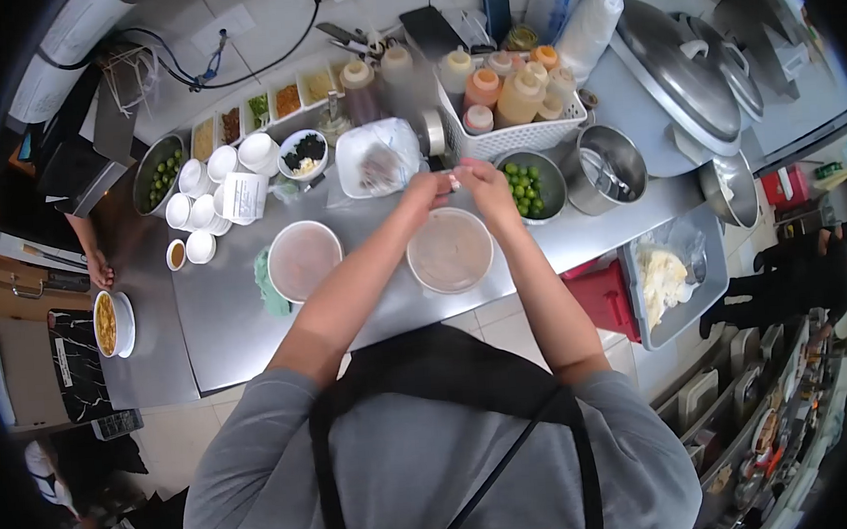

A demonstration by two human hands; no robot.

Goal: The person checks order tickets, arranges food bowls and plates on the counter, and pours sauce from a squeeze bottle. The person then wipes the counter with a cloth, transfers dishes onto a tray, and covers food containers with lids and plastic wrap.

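Observation:
My left hand [426, 193] and my right hand [485, 185] meet above the far side of the steel counter. Both have closed fingers, pinched around something small and pale that I cannot make out. Just below them stands a round translucent tub [450, 250]. A second round tub [305, 261], pinkish inside, is left of my left forearm, with a light green cloth [270, 286] beside it. Behind my left hand lies a white container with a clear plastic bag [376, 159] and something dark inside. A steel bowl of green limes [524, 189] is close to my right hand.
White cups [209, 212], a bowl of black and pale food [302, 155] and sauce bottles in a white basket [517, 137] line the back. A steel pot [608, 168] stands right, above a grey bin [681, 273]. Another person's hand [101, 270] is near a soup bowl [115, 323] at left.

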